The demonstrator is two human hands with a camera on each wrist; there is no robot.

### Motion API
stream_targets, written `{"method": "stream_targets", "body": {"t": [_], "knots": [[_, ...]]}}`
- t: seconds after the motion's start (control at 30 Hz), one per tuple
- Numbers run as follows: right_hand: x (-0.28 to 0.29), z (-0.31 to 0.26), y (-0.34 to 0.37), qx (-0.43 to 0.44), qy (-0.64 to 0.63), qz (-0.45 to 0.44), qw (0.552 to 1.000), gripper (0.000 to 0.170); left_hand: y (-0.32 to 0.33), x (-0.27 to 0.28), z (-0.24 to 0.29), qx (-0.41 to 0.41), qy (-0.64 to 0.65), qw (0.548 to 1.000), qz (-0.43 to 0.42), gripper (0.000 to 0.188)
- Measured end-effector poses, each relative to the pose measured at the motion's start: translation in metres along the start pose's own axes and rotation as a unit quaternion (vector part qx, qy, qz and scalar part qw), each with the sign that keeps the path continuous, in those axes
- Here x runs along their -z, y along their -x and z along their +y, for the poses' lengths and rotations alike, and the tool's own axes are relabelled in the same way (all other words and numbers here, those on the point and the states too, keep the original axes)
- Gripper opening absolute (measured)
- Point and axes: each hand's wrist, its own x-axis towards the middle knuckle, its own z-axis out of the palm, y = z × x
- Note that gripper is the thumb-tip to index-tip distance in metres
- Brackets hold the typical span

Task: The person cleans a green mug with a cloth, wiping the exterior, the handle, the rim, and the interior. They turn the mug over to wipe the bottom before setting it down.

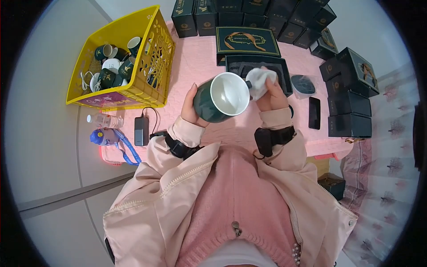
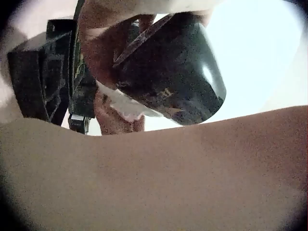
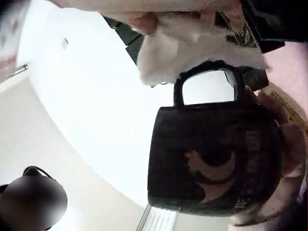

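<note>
A dark green mug with a white inside is held up over the table, its mouth tilted toward the head camera. My left hand grips it round the body from the left. In the right wrist view, the mug shows a gold crescent-like print and a squared handle. Beside that handle, my right hand pinches a crumpled white cloth. Behind the cloth lies an open dark box lined with dark foam.
A yellow crate of mugs and white-corded items stands at left. Below it are a water bottle, a blue-capped bottle and a power bank. Stacked dark boxes, a phone and a round container are at right.
</note>
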Motion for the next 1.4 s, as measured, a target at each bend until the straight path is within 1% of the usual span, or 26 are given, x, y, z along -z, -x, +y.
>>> {"method": "stream_targets", "body": {"t": [0.07, 0.17, 0.2, 0.23, 0.27, 0.3, 0.33, 0.43, 0.47, 0.5, 0.53, 0.57, 0.6, 0.7, 0.73, 0.83, 0.87, 0.97, 1.0, 1.1, 1.13, 1.23, 1.27, 1.37, 1.4], "knots": [[-0.008, -0.001, 0.001, 0.008, -0.019, -0.009, 1.000, 0.036, 0.000, 0.002, 0.002, 0.003, -0.001, 1.000, -0.006, 0.055], [-0.044, -0.010, 0.012, 0.051, 0.022, -0.127, 0.990, 0.037, -0.002, 0.000, 0.004, 0.041, -0.030, 0.997, 0.065, 0.052], [-0.050, -0.008, 0.015, 0.052, 0.023, -0.127, 0.990, 0.037, -0.003, 0.001, 0.003, 0.041, -0.029, 0.997, 0.064, 0.052], [-0.057, -0.005, 0.018, 0.157, 0.263, -0.180, 0.935, 0.037, -0.005, 0.005, 0.000, 0.053, -0.060, 0.994, 0.081, 0.051], [-0.061, -0.002, 0.021, 0.250, 0.484, -0.219, 0.810, 0.037, -0.006, 0.008, -0.002, 0.065, -0.090, 0.989, 0.097, 0.050], [-0.063, 0.000, 0.023, 0.324, 0.668, -0.241, 0.625, 0.037, -0.006, 0.009, -0.003, 0.077, -0.121, 0.983, 0.114, 0.049], [-0.062, 0.000, 0.024, 0.324, 0.668, -0.241, 0.625, 0.037, -0.006, 0.011, -0.004, 0.076, -0.121, 0.983, 0.114, 0.049], [-0.046, -0.002, 0.027, 0.178, 0.712, -0.155, 0.661, 0.034, -0.004, 0.011, -0.005, 0.020, -0.169, 0.983, 0.072, 0.047], [-0.042, -0.002, 0.028, 0.176, 0.712, -0.156, 0.662, 0.034, -0.003, 0.008, -0.004, 0.020, -0.169, 0.983, 0.073, 0.047], [-0.039, -0.002, 0.028, 0.161, 0.600, -0.104, 0.777, 0.032, -0.001, 0.005, -0.001, 0.010, -0.132, 0.987, 0.086, 0.048], [-0.036, -0.002, 0.028, 0.141, 0.470, -0.048, 0.870, 0.031, 0.000, 0.000, 0.004, 0.002, -0.096, 0.991, 0.098, 0.048], [-0.034, -0.003, 0.029, 0.117, 0.328, 0.010, 0.937, 0.030, 0.002, -0.003, 0.005, -0.006, -0.059, 0.992, 0.110, 0.049], [-0.031, -0.005, 0.030, 0.116, 0.329, 0.011, 0.937, 0.030, 0.003, 0.000, 0.007, -0.006, -0.058, 0.992, 0.111, 0.049], [-0.027, -0.011, 0.029, 0.223, 0.297, 0.058, 0.927, 0.028, 0.001, 0.011, 0.015, -0.016, 0.017, 0.998, 0.066, 0.053], [-0.026, -0.010, 0.029, 0.221, 0.297, 0.058, 0.927, 0.028, 0.002, 0.011, 0.014, -0.016, 0.018, 0.997, 0.067, 0.053], [-0.023, -0.005, 0.029, 0.239, 0.329, 0.049, 0.912, 0.027, 0.005, -0.005, 0.018, -0.026, -0.065, 0.995, 0.068, 0.056], [-0.023, -0.006, 0.029, 0.238, 0.329, 0.047, 0.913, 0.027, 0.005, -0.004, 0.018, -0.028, -0.064, 0.995, 0.069, 0.056], [-0.025, -0.012, 0.033, 0.233, 0.313, 0.051, 0.919, 0.025, 0.005, 0.000, 0.020, -0.017, -0.100, 0.995, 0.003, 0.059], [-0.026, -0.012, 0.035, 0.231, 0.314, 0.050, 0.920, 0.025, 0.007, 0.001, 0.020, -0.019, -0.099, 0.995, 0.005, 0.059], [-0.028, -0.013, 0.039, 0.236, 0.310, 0.044, 0.920, 0.024, 0.009, 0.002, 0.016, -0.012, -0.019, 1.000, 0.016, 0.054], [-0.029, -0.013, 0.041, 0.236, 0.310, 0.044, 0.920, 0.024, 0.011, -0.002, 0.016, -0.011, -0.019, 1.000, 0.016, 0.054], [-0.035, -0.010, 0.042, 0.239, 0.291, 0.022, 0.926, 0.022, 0.020, -0.027, 0.019, 0.033, 0.034, 0.996, -0.074, 0.052], [-0.038, -0.010, 0.043, 0.239, 0.290, 0.023, 0.926, 0.022, 0.020, -0.027, 0.020, 0.033, 0.034, 0.996, -0.074, 0.052], [-0.048, -0.013, 0.046, 0.251, 0.277, 0.033, 0.927, 0.017, 0.018, -0.024, 0.021, 0.057, 0.064, 0.989, -0.118, 0.049], [-0.051, -0.015, 0.046, 0.252, 0.277, 0.033, 0.927, 0.017, 0.016, -0.022, 0.021, 0.058, 0.064, 0.989, -0.119, 0.049]]}}
